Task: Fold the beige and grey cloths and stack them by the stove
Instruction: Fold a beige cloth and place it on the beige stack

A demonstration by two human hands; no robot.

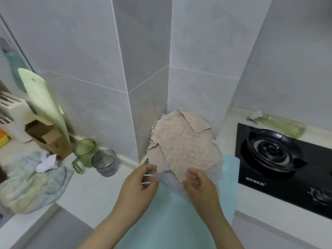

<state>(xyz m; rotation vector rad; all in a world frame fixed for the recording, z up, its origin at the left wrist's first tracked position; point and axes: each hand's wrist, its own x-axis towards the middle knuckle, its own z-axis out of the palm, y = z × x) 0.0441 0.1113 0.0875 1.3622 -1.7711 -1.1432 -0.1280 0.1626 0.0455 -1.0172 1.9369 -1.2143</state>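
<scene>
Quick look at my counter (93, 193) right now. The left end is pretty cluttered: a crumpled pale towel (30, 187) by the front edge with a scrunched white bit (47, 162) on top. Behind that, along the back edge, there's a knife block (14, 119), a brown wooden holder (50, 139) and a pale green cutting board (45, 105) leaning on the tiled wall (86, 51). A green cup (84, 150) and a grey cup (105, 162) sit touching each other, just left of where the wall juts out. The black stove (280, 177) is at the right end, with a greenish bottle (282, 124) lying on its side behind it.

The beige cloth (183, 142) is spread out rumpled at the back of the counter, against the foot of the jutting wall and just left of the stove. One far corner is flipped over onto itself. The grey cloth (172, 186) is underneath it, poking out at the near side, and both sit on a light blue mat (230, 177) that runs toward the front edge.

Both my forearms come in from the front edge. My left hand (140, 186) is at the beige cloth's near-left edge, fingers curled, thumb and forefinger close together. My right hand (199, 187) is at its near corner, fingers loosely curled and touching the cloth. Honestly I can't tell whether either hand actually has a pinch on it.
</scene>
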